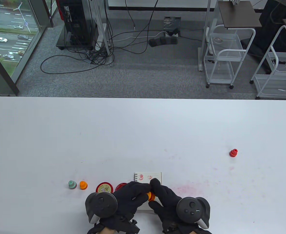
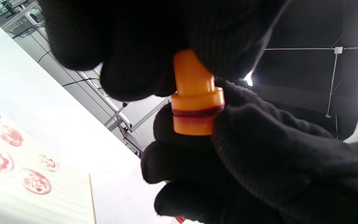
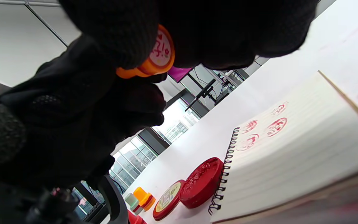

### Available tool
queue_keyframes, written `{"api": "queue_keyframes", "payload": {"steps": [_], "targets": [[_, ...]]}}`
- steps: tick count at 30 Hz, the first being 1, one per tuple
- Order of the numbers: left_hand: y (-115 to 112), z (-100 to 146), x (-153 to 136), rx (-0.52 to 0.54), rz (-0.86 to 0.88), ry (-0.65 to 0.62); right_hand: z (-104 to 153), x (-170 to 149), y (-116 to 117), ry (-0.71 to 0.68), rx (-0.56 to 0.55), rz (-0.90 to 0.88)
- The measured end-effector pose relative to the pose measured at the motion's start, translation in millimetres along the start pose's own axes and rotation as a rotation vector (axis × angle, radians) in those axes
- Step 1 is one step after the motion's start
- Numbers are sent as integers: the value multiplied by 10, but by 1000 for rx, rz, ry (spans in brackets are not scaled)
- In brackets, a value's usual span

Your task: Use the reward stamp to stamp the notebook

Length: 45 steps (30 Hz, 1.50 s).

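Both hands hold one orange stamp [image 1: 150, 196] just above the lower part of the small spiral notebook [image 1: 155, 176]. My left hand [image 1: 143, 191] pinches the stamp's narrow handle [image 2: 191, 71]. My right hand [image 1: 156, 192] grips its wide base end [image 2: 197, 123], where a dark red ring runs around the seam. In the right wrist view the round end with a pink and white label [image 3: 161, 51] shows between my fingers [image 3: 228, 31]. The open notebook page [image 3: 291, 149] carries several red stamp marks [image 2: 37, 181].
Left of the notebook lie an open red ink pad [image 1: 120, 186] and its lid [image 1: 104, 188]. Further left stand another orange stamp [image 1: 83, 185] and a green stamp [image 1: 72, 184]. A red stamp [image 1: 233, 153] stands far right. Pink ink smears mark the table [image 1: 189, 189].
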<state>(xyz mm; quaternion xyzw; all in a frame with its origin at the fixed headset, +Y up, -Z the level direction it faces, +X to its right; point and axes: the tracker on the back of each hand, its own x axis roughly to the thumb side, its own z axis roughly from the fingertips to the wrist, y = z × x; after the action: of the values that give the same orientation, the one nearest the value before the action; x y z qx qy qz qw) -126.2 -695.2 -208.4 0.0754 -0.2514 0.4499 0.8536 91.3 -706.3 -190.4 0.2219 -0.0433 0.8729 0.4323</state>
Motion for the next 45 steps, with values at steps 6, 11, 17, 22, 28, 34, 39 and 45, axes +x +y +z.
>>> {"api": "queue_keyframes", "payload": {"steps": [6,11,17,22,28,34,39,45], "targets": [[2,-6,-8,-16,27,11,2,-5,-13,-2,-6,-8],[14,-17,14,-41,-29,-14,2,-2,-11,-10,8,5],[6,-18,27,-60,-54,-25,2,-2,-8,-7,31,11],[-9,-16,34,-73,-73,-31,2,-5,-9,-1,44,15],[-4,-12,33,-53,-59,-25,1,-14,-27,10,46,-9],[37,-7,24,-39,-94,-18,14,-26,-110,2,41,17],[301,9,67,40,-224,-43,37,-58,-212,12,16,61],[816,138,-53,133,-379,63,57,-94,-300,32,-16,110]]}}
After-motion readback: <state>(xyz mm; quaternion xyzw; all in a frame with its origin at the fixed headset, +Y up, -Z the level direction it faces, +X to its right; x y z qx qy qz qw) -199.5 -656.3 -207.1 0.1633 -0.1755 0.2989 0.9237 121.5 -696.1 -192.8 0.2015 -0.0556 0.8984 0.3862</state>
